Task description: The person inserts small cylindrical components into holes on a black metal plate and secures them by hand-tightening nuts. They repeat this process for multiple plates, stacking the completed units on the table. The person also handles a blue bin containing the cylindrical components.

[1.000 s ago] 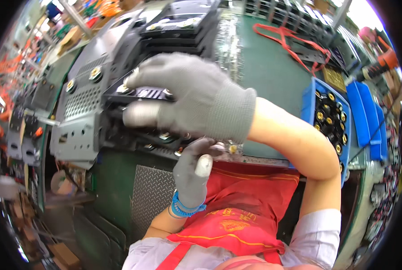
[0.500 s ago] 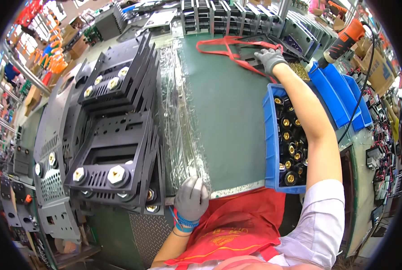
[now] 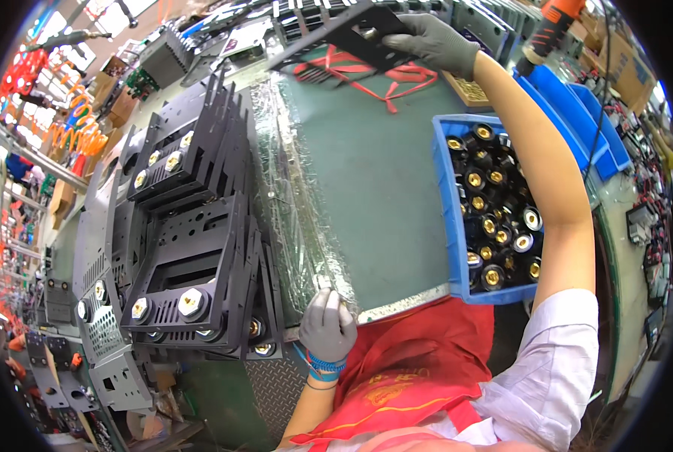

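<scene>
My right hand (image 3: pixel 438 45), in a grey glove, is raised at the far side of the table and grips the right end of a black sheet-metal plate (image 3: pixel 363 36). The plate is tilted, with holes and slots in it, and part of it runs out of view at the top. At the near table edge rests my left hand (image 3: pixel 327 328), also gloved, with curled fingers pressed together on the clear film strip (image 3: pixel 306 218). Anything in those fingers is too small to make out. Under the plate a red strap (image 3: pixel 389 99) lies loose on the green mat (image 3: pixel 374 196).
To the right is a blue bin (image 3: pixel 452 226) of black round parts with brass centres. Beyond it sit a tray of small brass pieces (image 3: pixel 468 89), empty blue bins (image 3: pixel 559 113) and an orange-black power driver (image 3: pixel 551 26). Stacked black metal brackets (image 3: pixel 178 264) fill the left side.
My right hand has lifted the black plate from the far side of the table, and the red strap has shifted beneath it. My left hand stays at the near edge. The view has shifted slightly.
</scene>
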Demonstrator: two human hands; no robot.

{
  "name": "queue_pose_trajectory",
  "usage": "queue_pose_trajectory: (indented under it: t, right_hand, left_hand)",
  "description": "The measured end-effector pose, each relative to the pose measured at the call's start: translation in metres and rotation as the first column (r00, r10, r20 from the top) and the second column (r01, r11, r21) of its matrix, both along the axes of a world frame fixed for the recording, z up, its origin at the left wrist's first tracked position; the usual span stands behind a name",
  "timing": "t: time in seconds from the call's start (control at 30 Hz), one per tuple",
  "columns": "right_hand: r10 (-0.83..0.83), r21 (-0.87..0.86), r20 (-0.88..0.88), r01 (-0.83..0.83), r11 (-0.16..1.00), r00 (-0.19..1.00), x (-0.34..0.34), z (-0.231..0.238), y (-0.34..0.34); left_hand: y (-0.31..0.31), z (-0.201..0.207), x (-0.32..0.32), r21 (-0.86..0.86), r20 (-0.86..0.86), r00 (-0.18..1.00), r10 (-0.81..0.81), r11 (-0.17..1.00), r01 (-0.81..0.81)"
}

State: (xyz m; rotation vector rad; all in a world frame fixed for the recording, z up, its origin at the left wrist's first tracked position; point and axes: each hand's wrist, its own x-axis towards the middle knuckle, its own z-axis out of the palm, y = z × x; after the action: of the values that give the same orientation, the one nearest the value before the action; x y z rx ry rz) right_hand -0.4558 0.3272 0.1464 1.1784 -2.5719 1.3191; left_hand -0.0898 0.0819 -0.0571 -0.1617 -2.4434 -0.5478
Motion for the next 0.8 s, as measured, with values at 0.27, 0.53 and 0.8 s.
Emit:
queue_pose_trajectory:
  t: [0.27, 0.53, 0.8]
  right_hand:
    - [0.240, 0.143, 0.384, -0.314, 0.939, 0.891, 0.154, 0.016, -0.004]
    - [0.135, 0.221, -0.142, -0.102, 0.970, 0.981, 0.206, -0.060, 0.023]
    - [-0.624, 0.587, -0.462, 0.744, 0.319, 0.631, 0.173, -0.100, 0.127]
  left_hand:
    - [0.008, 0.029, 0.010, 0.449, -0.259, 0.963, -0.071, 0.874, 0.185]
    - [0.041, 0.081, 0.053, 0.551, -0.313, 0.937, -0.157, 0.774, 0.313]
    - [0.014, 0.018, 0.038, -0.282, 0.103, 0.929, -0.355, 0.885, 0.370]
